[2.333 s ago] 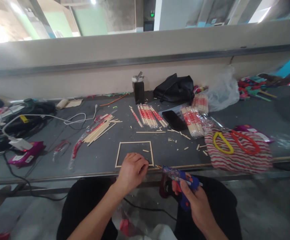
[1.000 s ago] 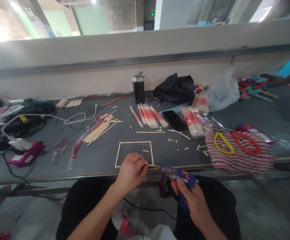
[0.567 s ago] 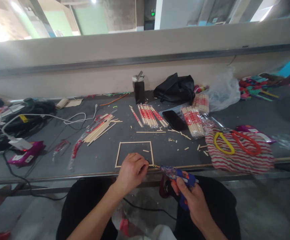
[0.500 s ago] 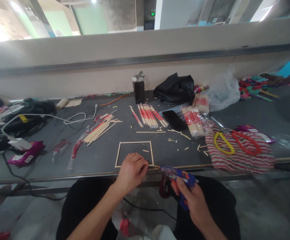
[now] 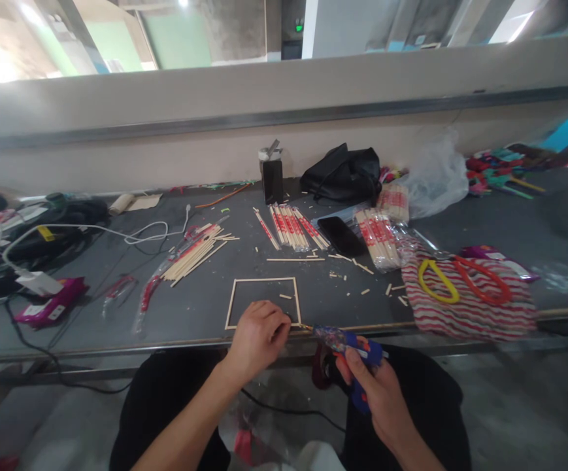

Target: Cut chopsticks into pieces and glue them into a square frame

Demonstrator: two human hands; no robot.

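A rectangle of thin wooden sticks (image 5: 265,279) lies flat near the table's front edge. Over its lower side, close to the right corner, my left hand (image 5: 259,332) is closed with curled fingers, pinching the bottom stick; the fingertips are partly hidden. My right hand (image 5: 379,386) is wrapped round a blue hot glue gun (image 5: 347,343). The gun's nozzle points left and its tip is at the rectangle's lower right corner. A short stick piece (image 5: 285,296) lies inside the rectangle.
Loose sticks (image 5: 198,258) are piled to the left, wrapped chopsticks (image 5: 291,227) behind. A phone (image 5: 341,237), scissors with yellow and red handles (image 5: 438,281) on a striped cloth (image 5: 474,317), and small offcuts (image 5: 365,292) are to the right. A white cable (image 5: 92,226) runs across the left side.
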